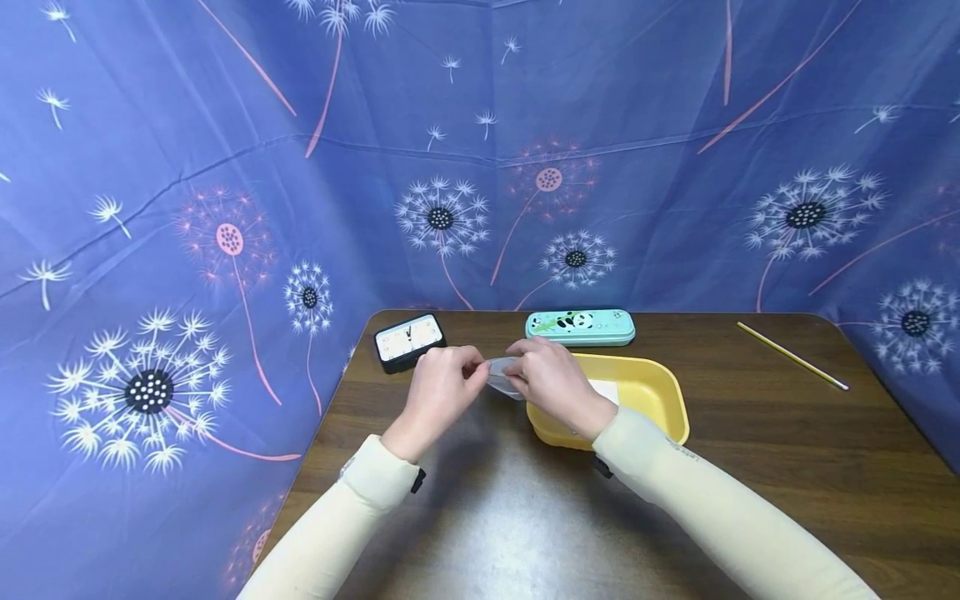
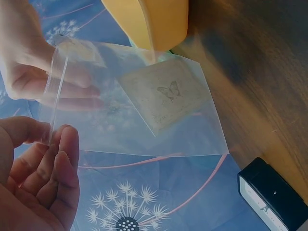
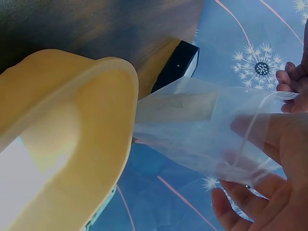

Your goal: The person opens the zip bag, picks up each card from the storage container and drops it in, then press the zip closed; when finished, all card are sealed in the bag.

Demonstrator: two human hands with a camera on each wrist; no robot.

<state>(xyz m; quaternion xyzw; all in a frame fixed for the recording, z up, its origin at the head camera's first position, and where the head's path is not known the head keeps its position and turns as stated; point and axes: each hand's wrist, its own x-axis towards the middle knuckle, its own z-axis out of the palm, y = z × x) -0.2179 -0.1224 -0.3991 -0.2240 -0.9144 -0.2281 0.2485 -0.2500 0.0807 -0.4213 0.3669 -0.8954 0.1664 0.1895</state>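
A clear plastic zip bag (image 2: 106,132) hangs between my two hands above the table. Inside it shows a small square paper (image 2: 168,94) printed with a butterfly. My left hand (image 1: 444,385) pinches the bag's mouth edge between thumb and fingertips. My right hand (image 1: 558,385) is at the other side of the mouth; its foremost fingers (image 3: 260,130) show through the plastic, past the zip line, fairly straight and spread. They stand apart from the paper. The remaining fingers of the right hand are outside the bag, loosely bent.
A yellow bin (image 1: 675,400) with white paper (image 1: 604,390) in it stands under and beside my right hand. Behind are a black clock (image 1: 409,340) and a mint panda pencil case (image 1: 581,327). A yellow pencil (image 1: 792,356) lies at the right on the wooden table (image 1: 750,467).
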